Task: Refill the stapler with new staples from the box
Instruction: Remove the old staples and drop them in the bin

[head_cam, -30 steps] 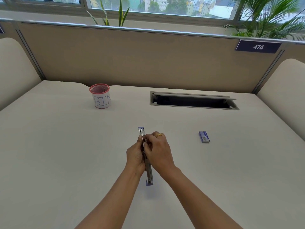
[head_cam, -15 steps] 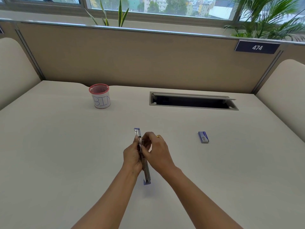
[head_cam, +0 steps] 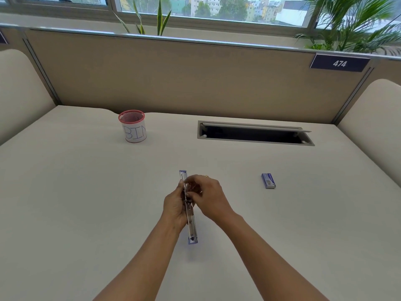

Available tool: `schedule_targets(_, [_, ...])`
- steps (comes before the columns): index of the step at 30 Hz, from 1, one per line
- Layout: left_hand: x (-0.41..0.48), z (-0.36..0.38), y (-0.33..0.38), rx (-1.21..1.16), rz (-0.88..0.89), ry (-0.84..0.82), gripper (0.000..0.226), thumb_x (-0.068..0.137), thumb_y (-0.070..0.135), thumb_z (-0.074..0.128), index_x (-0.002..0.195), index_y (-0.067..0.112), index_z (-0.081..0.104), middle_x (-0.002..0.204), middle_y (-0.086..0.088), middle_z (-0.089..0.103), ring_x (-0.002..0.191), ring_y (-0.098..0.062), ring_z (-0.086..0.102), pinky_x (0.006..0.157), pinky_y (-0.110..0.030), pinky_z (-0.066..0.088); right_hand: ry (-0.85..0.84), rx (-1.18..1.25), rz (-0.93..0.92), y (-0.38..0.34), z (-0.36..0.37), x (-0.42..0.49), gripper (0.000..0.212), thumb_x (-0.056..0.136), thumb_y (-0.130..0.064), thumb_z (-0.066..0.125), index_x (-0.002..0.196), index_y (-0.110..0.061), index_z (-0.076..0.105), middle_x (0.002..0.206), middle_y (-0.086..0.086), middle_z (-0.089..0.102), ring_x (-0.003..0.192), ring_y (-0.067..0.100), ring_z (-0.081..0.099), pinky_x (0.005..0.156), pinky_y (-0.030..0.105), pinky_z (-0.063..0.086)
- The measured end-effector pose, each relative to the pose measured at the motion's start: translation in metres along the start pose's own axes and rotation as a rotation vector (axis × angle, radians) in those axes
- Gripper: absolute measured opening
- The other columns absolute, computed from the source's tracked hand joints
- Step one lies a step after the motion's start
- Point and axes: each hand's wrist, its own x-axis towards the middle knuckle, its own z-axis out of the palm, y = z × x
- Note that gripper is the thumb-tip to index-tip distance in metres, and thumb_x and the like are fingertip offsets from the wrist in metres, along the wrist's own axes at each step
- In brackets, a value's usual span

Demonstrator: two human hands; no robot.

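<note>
The stapler (head_cam: 192, 227) is swung fully open into one long metal strip with blue ends, held just above the middle of the desk. My left hand (head_cam: 174, 205) grips its left side near the hinge. My right hand (head_cam: 209, 197), with a gold ring, pinches at the upper half from the right; whether its fingertips hold staples is hidden. The small blue staple box (head_cam: 268, 180) lies shut on the desk, well to the right of both hands.
A red mesh cup labelled BIN (head_cam: 132, 129) stands at the back left. A cable slot (head_cam: 253, 133) with its flap up is cut into the desk at the back right. Beige partition panels (head_cam: 173, 77) enclose the desk.
The stapler and both hands have drifted slightly left. My right fingers have curled in tighter over the stapler's upper half.
</note>
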Motion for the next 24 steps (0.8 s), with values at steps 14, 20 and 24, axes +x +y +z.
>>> schedule_targets(14, [0.007, -0.004, -0.005, 0.029, -0.084, -0.077, 0.032, 0.097, 0.026, 0.041, 0.091, 0.001, 0.060, 0.067, -0.009, 0.071, 0.057, -0.015, 0.069, 0.054, -0.021, 0.057, 0.128, 0.030, 0.053, 0.004, 0.002, 0.001, 0.008, 0.077, 0.000, 0.063, 0.084, -0.004, 0.063, 0.081, 0.010, 0.070, 0.075, 0.022, 0.065, 0.076, 0.035, 0.055])
schedule_targets(20, [0.012, -0.006, -0.008, 0.075, -0.068, 0.004, 0.035, 0.097, 0.028, 0.040, 0.086, 0.003, 0.061, 0.064, -0.009, 0.068, 0.052, -0.015, 0.066, 0.050, -0.021, 0.055, 0.138, -0.014, 0.047, 0.007, 0.005, -0.001, 0.006, 0.079, -0.005, 0.064, 0.080, -0.002, 0.059, 0.079, 0.011, 0.070, 0.073, 0.025, 0.064, 0.073, 0.036, 0.054])
schedule_targets(24, [0.015, -0.007, -0.007, 0.118, -0.073, 0.062, 0.037, 0.097, 0.033, 0.040, 0.080, 0.007, 0.060, 0.075, -0.008, 0.060, 0.055, -0.016, 0.062, 0.053, -0.024, 0.053, 0.154, -0.039, 0.024, 0.008, 0.010, -0.005, 0.008, 0.079, -0.003, 0.064, 0.076, 0.000, 0.057, 0.076, 0.014, 0.069, 0.070, 0.028, 0.063, 0.069, 0.038, 0.052])
